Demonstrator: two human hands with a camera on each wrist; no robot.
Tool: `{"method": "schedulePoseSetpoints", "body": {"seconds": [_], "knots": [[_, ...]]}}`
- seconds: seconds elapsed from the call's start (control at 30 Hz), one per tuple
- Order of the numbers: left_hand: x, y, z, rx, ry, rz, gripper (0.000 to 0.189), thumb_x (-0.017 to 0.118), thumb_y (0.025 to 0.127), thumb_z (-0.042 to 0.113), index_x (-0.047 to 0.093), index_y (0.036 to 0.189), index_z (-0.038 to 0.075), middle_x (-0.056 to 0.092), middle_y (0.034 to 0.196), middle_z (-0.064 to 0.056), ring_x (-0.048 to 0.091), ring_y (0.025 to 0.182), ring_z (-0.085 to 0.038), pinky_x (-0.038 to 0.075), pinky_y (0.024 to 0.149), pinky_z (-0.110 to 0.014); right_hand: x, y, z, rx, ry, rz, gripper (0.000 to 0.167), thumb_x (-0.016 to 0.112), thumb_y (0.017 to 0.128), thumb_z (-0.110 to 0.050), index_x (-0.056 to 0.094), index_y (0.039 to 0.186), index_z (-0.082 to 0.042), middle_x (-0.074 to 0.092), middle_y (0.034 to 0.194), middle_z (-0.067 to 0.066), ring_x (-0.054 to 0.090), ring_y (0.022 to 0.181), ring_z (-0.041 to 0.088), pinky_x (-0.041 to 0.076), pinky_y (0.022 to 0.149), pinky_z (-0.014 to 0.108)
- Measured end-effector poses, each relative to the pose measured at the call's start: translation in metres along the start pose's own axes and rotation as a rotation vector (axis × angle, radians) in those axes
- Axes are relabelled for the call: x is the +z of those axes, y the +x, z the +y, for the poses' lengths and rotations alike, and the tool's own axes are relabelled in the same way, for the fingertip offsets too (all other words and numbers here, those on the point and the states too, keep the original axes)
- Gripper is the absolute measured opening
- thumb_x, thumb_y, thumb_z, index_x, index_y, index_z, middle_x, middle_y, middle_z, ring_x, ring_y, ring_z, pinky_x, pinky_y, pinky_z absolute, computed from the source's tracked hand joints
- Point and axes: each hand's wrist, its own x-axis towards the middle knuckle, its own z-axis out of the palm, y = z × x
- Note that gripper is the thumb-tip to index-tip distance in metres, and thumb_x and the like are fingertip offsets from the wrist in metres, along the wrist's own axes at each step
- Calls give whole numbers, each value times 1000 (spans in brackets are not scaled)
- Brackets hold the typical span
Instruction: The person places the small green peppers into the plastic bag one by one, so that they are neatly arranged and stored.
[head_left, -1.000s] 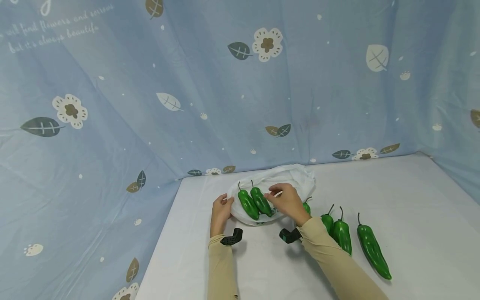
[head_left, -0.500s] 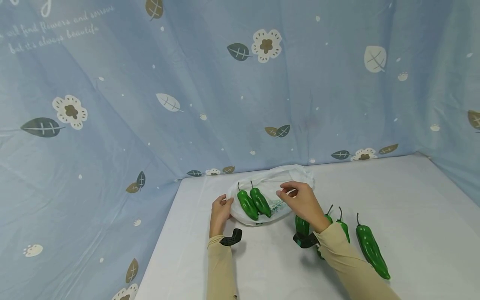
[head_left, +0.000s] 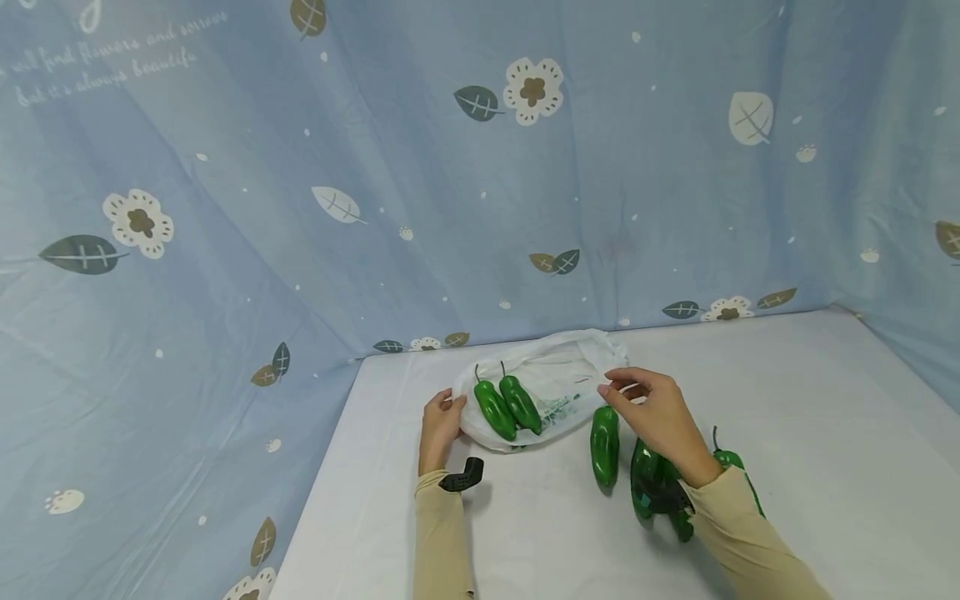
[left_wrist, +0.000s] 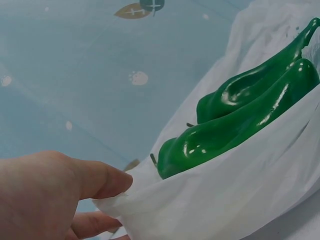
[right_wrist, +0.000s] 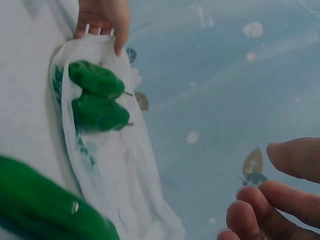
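Note:
A white plastic bag (head_left: 562, 383) lies spread at the back of the table, with two green peppers, the left pepper (head_left: 495, 410) and the right pepper (head_left: 521, 404), resting side by side on it. My left hand (head_left: 441, 425) pinches the bag's left edge between thumb and fingers; the left wrist view shows the bag's rim (left_wrist: 117, 202) there. Over the bag's right end hovers my right hand (head_left: 660, 417), thumb and fingertips apart with nothing between them. Just below its fingertips lies another green pepper (head_left: 604, 450), outside the bag.
More green peppers lie to the right under my right wrist, partly hidden, among them one pepper (head_left: 643, 483) and a farther pepper (head_left: 731, 458). A blue patterned curtain (head_left: 480, 167) hangs behind the white table (head_left: 525, 533). Each wrist carries a black camera mount (head_left: 463, 475).
My right hand has moved right, away from the two peppers in the bag, toward the loose peppers. The left hand has stayed at the bag's edge.

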Motion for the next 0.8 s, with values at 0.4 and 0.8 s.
{"method": "schedulePoseSetpoints", "body": {"seconds": [0.4, 0.8], "knots": [[-1, -1, 0, -15, 22, 5, 55, 58, 103, 30, 51, 150, 3, 59, 142, -26, 66, 117, -35, 58, 77, -32, -33, -23, 9, 13, -72, 81, 32, 71, 99, -28, 74, 121, -5, 75, 107, 13, 67, 89, 12, 53, 74, 19], [-1, -1, 1, -17, 22, -2, 56, 58, 103, 31, 49, 151, 3, 57, 144, -25, 65, 120, -37, 60, 80, -35, -57, -41, 28, 34, -97, 134, 34, 71, 99, -27, 73, 122, -3, 74, 108, 17, 55, 83, -17, 50, 69, 14]]}}
